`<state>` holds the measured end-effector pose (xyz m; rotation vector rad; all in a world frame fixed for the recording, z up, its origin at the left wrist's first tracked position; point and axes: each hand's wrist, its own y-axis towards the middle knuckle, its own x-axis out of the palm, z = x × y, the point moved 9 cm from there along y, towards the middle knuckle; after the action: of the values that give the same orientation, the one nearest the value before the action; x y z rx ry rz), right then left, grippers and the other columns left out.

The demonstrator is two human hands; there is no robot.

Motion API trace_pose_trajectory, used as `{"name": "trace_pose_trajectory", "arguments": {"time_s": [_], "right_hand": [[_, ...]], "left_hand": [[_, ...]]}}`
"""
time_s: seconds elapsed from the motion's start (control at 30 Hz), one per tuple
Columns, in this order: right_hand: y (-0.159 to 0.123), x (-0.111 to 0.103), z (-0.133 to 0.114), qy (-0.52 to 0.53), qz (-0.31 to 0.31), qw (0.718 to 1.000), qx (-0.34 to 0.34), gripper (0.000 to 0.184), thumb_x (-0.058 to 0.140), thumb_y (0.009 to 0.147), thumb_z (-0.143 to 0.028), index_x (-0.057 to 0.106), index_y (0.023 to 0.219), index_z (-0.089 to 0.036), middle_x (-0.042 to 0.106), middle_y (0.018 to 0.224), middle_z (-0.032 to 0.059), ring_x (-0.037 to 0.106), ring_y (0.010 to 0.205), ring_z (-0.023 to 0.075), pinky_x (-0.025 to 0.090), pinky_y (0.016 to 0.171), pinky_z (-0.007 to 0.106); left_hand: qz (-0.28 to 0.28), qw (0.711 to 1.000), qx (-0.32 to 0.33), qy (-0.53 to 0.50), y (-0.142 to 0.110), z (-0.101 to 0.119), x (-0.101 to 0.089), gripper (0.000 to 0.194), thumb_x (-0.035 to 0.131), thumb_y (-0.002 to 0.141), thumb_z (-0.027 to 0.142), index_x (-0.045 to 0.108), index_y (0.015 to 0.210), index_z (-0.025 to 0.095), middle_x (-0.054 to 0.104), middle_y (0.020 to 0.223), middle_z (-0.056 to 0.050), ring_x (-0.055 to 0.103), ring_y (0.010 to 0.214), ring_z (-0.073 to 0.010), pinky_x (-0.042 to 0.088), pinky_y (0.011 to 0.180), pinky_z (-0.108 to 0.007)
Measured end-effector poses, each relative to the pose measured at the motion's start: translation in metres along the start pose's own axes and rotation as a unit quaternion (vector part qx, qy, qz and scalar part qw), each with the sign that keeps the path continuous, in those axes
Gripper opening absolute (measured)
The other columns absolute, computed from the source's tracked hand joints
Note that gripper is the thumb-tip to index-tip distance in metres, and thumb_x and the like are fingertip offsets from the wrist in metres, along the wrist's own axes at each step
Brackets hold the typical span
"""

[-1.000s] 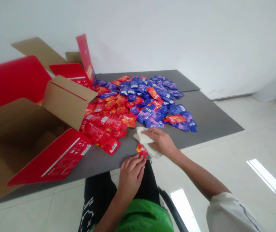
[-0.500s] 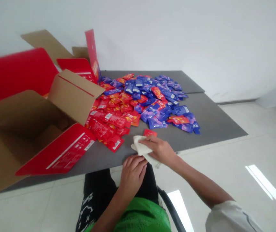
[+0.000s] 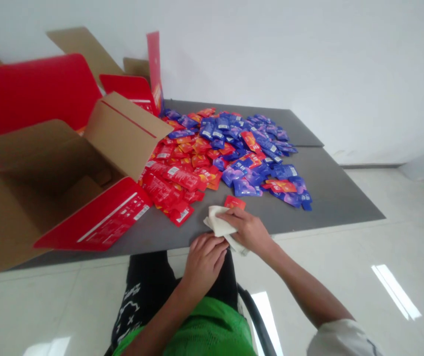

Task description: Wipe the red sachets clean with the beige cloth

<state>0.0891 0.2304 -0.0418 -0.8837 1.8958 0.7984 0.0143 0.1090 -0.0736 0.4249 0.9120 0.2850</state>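
My right hand (image 3: pixel 252 230) pinches a folded cream-white cloth (image 3: pixel 219 222) just above the front edge of the grey table (image 3: pixel 338 198). Part of the cloth hangs below the fingers near that edge. Flat and palm down, my left hand (image 3: pixel 201 264) rests at the table's edge beside the cloth, its fingers stretched out and its fingertips close to the cloth's underside. A single orange-red packet (image 3: pixel 234 202) lies just beyond the cloth. Further back is a loose heap of red packets (image 3: pixel 163 193) and blue-purple packets (image 3: pixel 247 187).
Open cardboard boxes with red outsides stand at the left, the nearest box (image 3: pixel 97 217) with its flaps spread over the table. A white wall (image 3: pixel 308 59) rises behind the table. Beneath my arms are a green garment (image 3: pixel 204 331) and a black curved chair arm (image 3: pixel 258 316).
The view has shifted slightly, so the boxes and packets sit a little further right. Both hands keep nearly the same pose, the cloth still in my right hand.
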Motion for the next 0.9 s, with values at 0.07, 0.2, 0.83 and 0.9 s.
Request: {"name": "trace_pose_trajectory", "arguments": {"time_s": [0.07, 0.2, 0.83, 0.9], "right_hand": [[0.003, 0.002, 0.008, 0.008, 0.010, 1.000, 0.006, 0.049, 0.063, 0.090, -0.011, 0.068, 0.134, -0.030, 0.070, 0.126, 0.0053, 0.069, 0.110, 0.0200, 0.055, 0.096, 0.027], [0.024, -0.019, 0.048, -0.045, 0.048, 0.995, 0.072, 0.047, 0.063, 0.089, -0.010, 0.069, 0.133, -0.026, 0.070, 0.124, 0.0078, 0.070, 0.106, 0.0232, 0.057, 0.090, 0.030], [0.030, -0.034, 0.049, -0.084, 0.065, 0.991, 0.078, 0.051, 0.062, 0.088, -0.008, 0.068, 0.136, -0.026, 0.069, 0.125, 0.0084, 0.069, 0.107, 0.0233, 0.056, 0.087, 0.028], [0.019, -0.029, 0.029, -0.067, 0.066, 0.994, 0.049, 0.060, 0.061, 0.085, -0.004, 0.065, 0.140, -0.028, 0.068, 0.128, 0.0072, 0.068, 0.110, 0.0220, 0.055, 0.089, 0.027]], "left_hand": [[-0.002, 1.000, 0.001, -0.005, 0.001, 0.000, 0.000, 0.029, 0.062, 0.097, 0.016, 0.070, 0.124, 0.024, 0.074, 0.121, -0.005, 0.063, 0.121, -0.0244, 0.048, 0.105, -0.044], [-0.007, 1.000, 0.009, -0.008, 0.002, 0.001, 0.000, 0.030, 0.060, 0.098, 0.016, 0.068, 0.127, 0.024, 0.073, 0.126, -0.005, 0.062, 0.124, -0.0238, 0.046, 0.107, -0.044], [0.001, 1.000, 0.020, -0.004, 0.000, 0.002, 0.000, 0.030, 0.061, 0.098, 0.015, 0.069, 0.126, 0.022, 0.073, 0.127, -0.006, 0.062, 0.124, -0.0246, 0.045, 0.108, -0.045], [0.002, 1.000, 0.020, -0.003, -0.001, 0.002, 0.000, 0.031, 0.061, 0.098, 0.016, 0.068, 0.127, 0.022, 0.072, 0.127, -0.006, 0.062, 0.124, -0.0249, 0.045, 0.109, -0.045]]}}
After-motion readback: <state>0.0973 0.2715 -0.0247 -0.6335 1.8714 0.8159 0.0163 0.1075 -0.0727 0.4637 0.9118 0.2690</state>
